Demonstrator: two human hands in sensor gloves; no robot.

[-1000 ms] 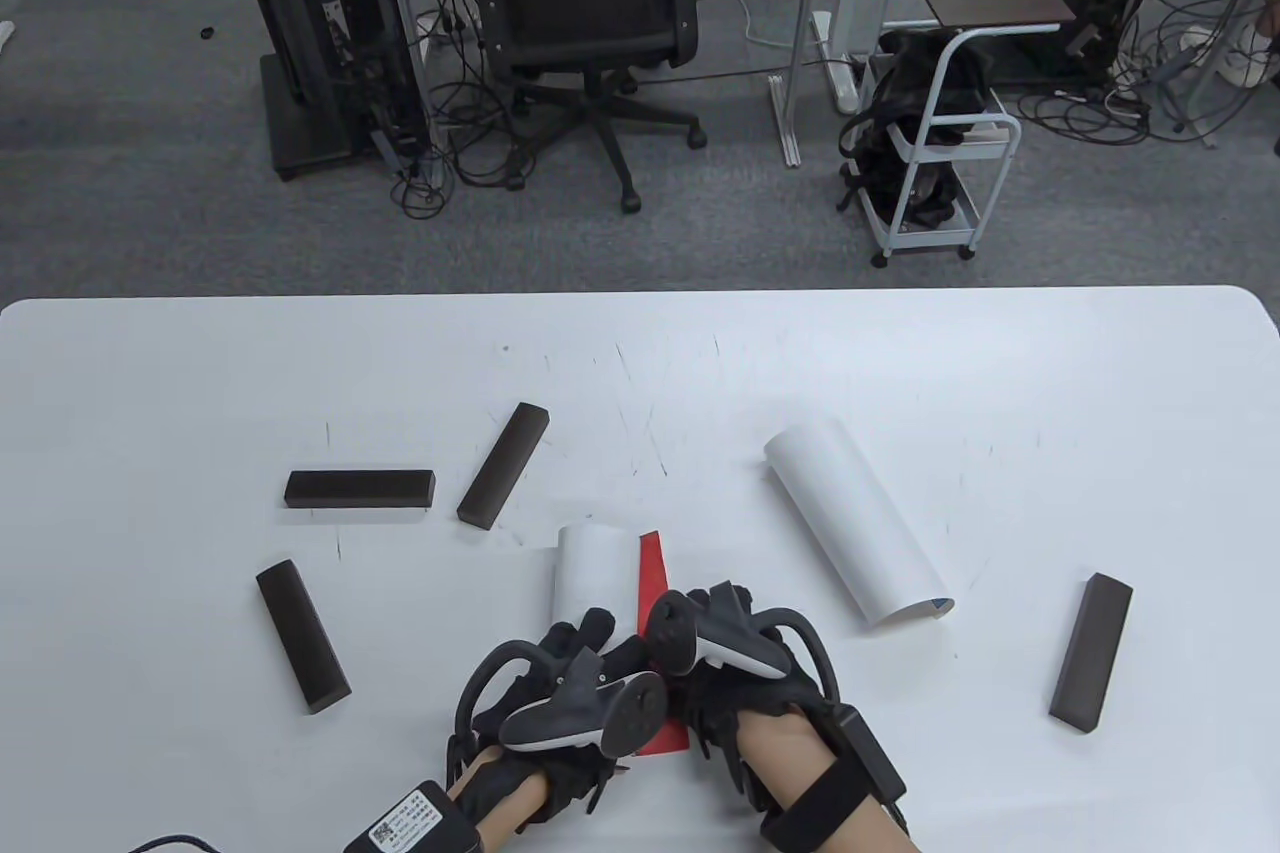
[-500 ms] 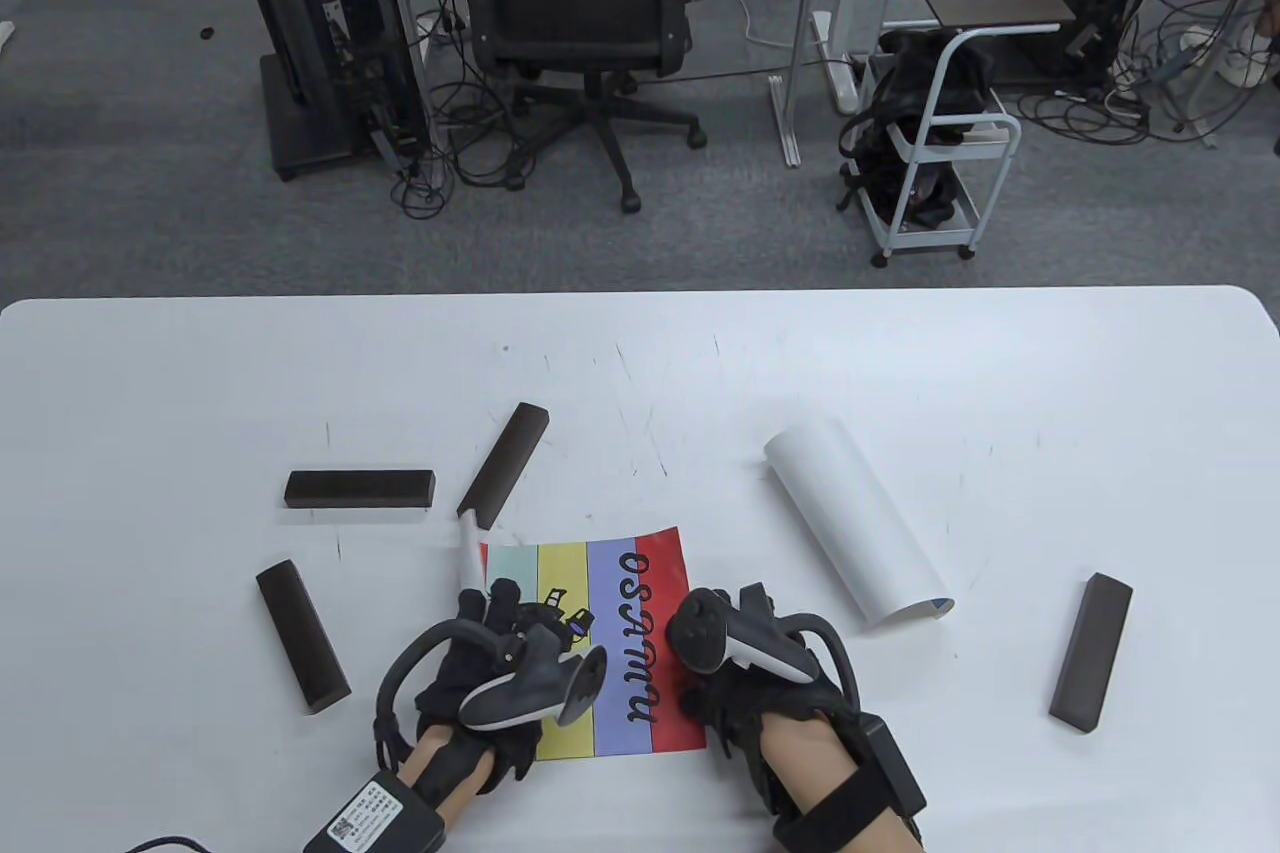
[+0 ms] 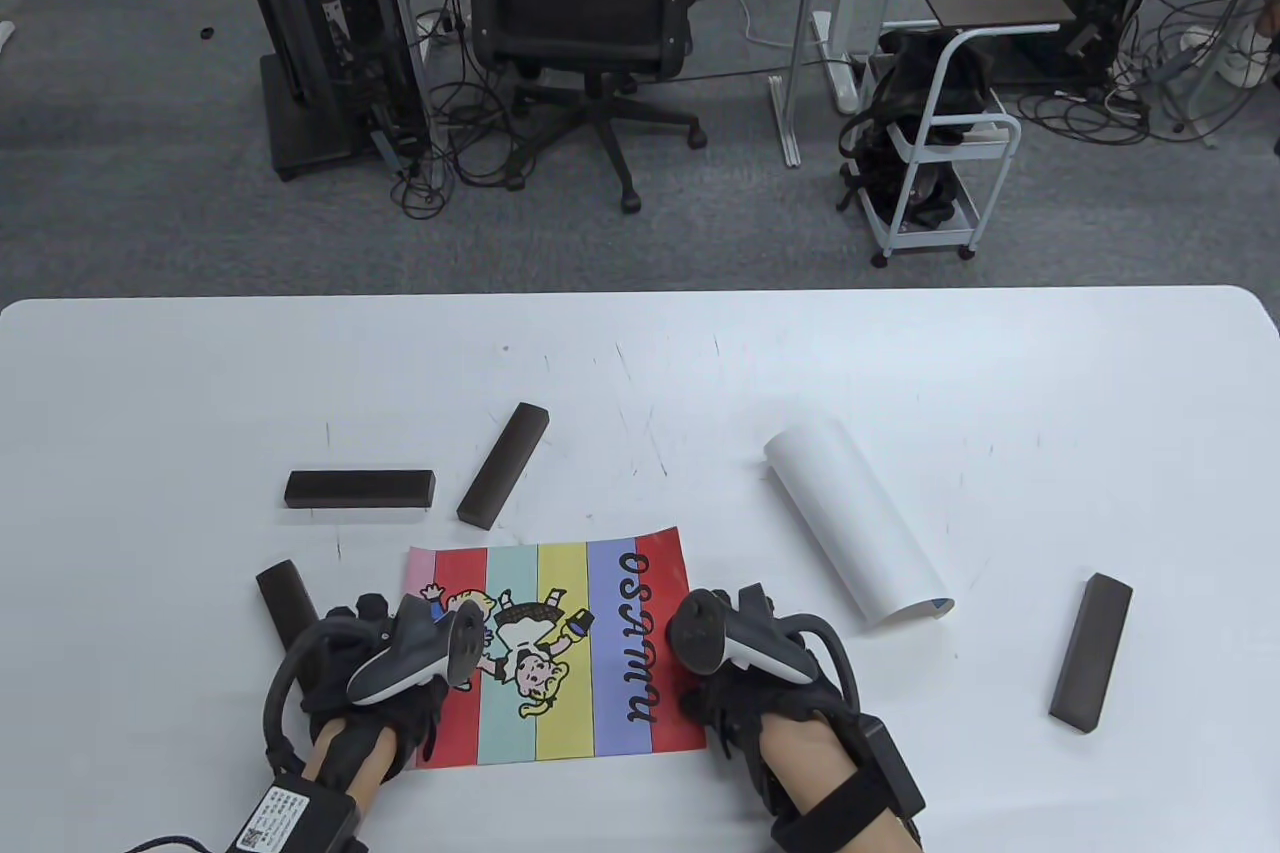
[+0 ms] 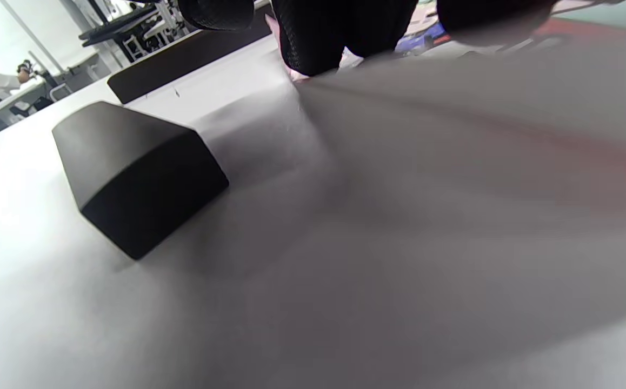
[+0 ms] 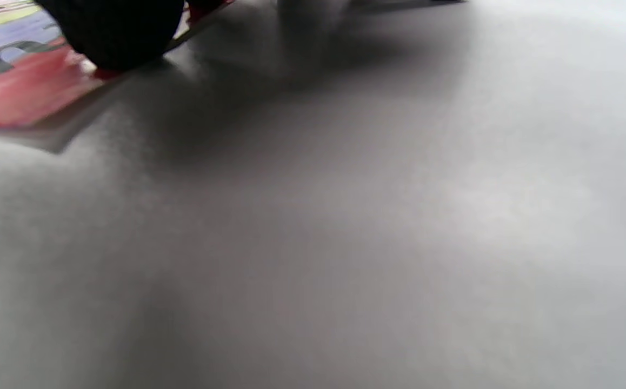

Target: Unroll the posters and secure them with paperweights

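First poster [image 3: 560, 653] lies flat near the table's [image 3: 900, 353] front edge. My left hand [image 3: 370, 673] presses its left margin, my right hand [image 3: 740, 663] its right; finger spread I cannot tell. None of the five paperweights sits on it; the nearest [image 3: 285, 593] lies just beside my left hand. Second poster [image 3: 855, 523] rolled, to the right. Judgement: unrolling half done, securing not begun

"OSAMU"-like black lettering on poster [image 3: 560, 653], blue stripe.
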